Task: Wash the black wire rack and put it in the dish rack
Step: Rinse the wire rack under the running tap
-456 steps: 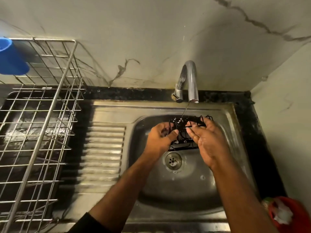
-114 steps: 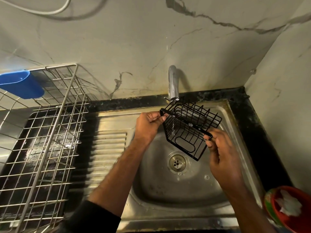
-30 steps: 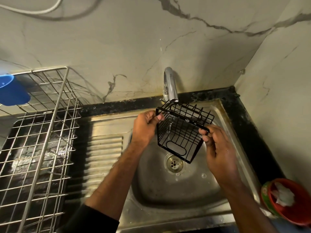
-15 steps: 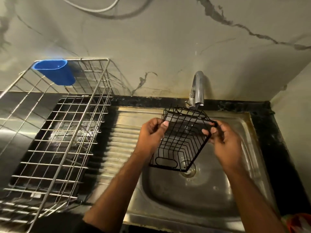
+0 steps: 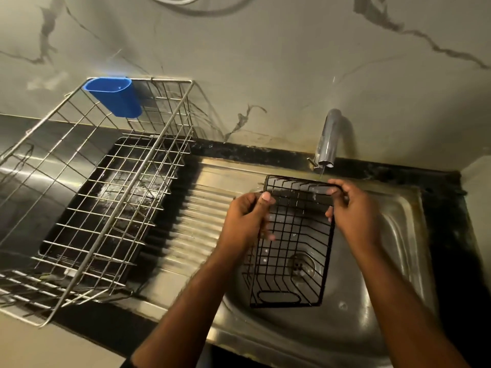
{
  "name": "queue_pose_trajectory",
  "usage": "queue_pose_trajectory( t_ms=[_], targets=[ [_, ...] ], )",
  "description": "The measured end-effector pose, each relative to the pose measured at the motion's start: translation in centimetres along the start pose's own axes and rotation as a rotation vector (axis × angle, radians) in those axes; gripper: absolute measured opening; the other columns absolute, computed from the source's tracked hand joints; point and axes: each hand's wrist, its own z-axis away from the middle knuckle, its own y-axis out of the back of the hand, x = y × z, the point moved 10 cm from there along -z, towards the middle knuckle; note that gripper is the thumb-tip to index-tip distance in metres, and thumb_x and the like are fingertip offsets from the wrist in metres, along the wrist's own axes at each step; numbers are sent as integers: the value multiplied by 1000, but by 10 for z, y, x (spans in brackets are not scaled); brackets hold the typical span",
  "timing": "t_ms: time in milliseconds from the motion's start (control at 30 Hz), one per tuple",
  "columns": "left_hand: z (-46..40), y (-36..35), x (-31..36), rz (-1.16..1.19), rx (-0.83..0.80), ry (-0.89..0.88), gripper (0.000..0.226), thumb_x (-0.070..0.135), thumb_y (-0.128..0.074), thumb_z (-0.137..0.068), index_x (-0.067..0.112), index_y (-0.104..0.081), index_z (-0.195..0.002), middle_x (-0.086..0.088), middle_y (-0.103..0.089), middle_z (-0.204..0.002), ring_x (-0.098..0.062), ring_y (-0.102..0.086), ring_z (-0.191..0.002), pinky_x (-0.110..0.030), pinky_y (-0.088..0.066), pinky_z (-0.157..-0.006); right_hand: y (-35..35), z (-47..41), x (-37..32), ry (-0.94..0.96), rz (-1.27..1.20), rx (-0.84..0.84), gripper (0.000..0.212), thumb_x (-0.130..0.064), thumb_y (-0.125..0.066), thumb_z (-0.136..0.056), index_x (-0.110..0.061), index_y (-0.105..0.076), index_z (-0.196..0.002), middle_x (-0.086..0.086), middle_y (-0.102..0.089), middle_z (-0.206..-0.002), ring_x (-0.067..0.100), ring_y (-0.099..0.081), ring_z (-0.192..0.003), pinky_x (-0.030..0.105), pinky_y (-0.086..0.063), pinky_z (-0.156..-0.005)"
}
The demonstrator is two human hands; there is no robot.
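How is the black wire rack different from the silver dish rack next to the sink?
The black wire rack is dark-coated and the smaller of the two; the dish rack is bare silver metal and much larger. The black wire rack is held over the sink by the left hand and right hand, while the dish rack rests on the counter left of it with a blue cup on its rim. Both are open wire grids.

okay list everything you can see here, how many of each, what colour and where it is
black wire rack: one, black, held over the sink basin
sink: one, steel, right of centre, ribbed drainboard on its left
drain: one, steel, basin floor, seen through the rack
tap: one, chrome, behind the basin
dish rack: one, silver wire, left on a dark tray
blue cup: one, blue, hung on the dish rack's back rim
left hand: grips the rack's left edge
right hand: grips its right edge
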Motion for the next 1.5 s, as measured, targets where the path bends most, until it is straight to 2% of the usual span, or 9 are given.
queue_pose_trajectory(
  t_ms=[167,367,533,767,967,1067,1233,1400,1500],
  targets=[
    [-1,4,-8,-7,192,118,34,36,-51,-106,10,-67,-92,7,-45,-58,-4,-36,-42,-19,-29,-34,-11,-12,5,-5,-23,-138,28,-19,-54,-101,-23,-63,-127,0,-72,-97,4,-62,-46,13,-43,-39],
    [-2,-5,1,-49,244,172,33,38,-51,-105,14,-63,-85,5,-47,-61,-5,-36,-43,-18,-28,-34,-9,-16,6,42,46,-171,29,-18,-52,-102,-25,-64,-128,-1,-72,-105,4,-67,-52,25,-56,-49],
    [-3,-20,11,58,187,179,30,38,-58,-102,15,-64,-84,6,-44,-57,-5,-33,-41,-20,-25,-34,-5,-17,-6,189,230,-133,33,-35,-48,-102,-17,-65,-124,7,-67,-115,24,-64,-101,35,-52,-84],
    [4,-47,13,74,97,170,30,34,-67,-97,6,-72,-86,2,-48,-55,-6,-33,-37,-17,-24,-35,-42,-4,-63,486,221,-323,33,-28,-55,-100,-19,-61,-132,-1,-66,-123,13,-60,-108,27,-46,-87],
    [-1,-37,21,190,52,201,29,34,-67,-97,7,-70,-87,2,-44,-56,-6,-30,-39,-15,-21,-35,-39,-18,-18,294,132,-369,20,-25,-68,-92,-21,-74,-110,-11,-72,-92,-1,-62,-75,24,-51,-69],
    [-5,-40,21,172,7,207,29,34,-65,-98,6,-71,-92,2,-45,-58,-6,-30,-39,-16,-21,-35,-43,-21,-23,294,175,-363,19,-27,-70,-90,-19,-75,-106,-1,-75,-88,14,-67,-77,27,-49,-68],
    [-3,-61,20,43,-69,198,39,32,-63,-100,-6,-69,-98,3,-45,-55,-7,-31,-37,-16,-23,-35,-29,-16,-85,491,-79,-224,22,-5,-67,-89,-15,-75,-107,-7,-74,-101,1,-67,-90,8,-48,-82],
    [-4,-54,20,-125,-7,136,33,30,-65,-99,0,-73,-88,6,-51,-50,-5,-37,-36,-17,-27,-32,-57,-6,-16,198,115,-561,20,-25,-66,-93,-39,-62,-79,-15,-64,-72,-1,-59,-68,23,-42,-64],
    [-6,-62,18,-191,-60,109,32,30,-67,-97,1,-73,-85,4,-52,-52,-5,-39,-36,-16,-30,-34,-49,-12,-21,221,5,-406,15,-17,-69,-90,-32,-70,-91,-13,-71,-84,-1,-65,-79,22,-49,-72]
  ],
)
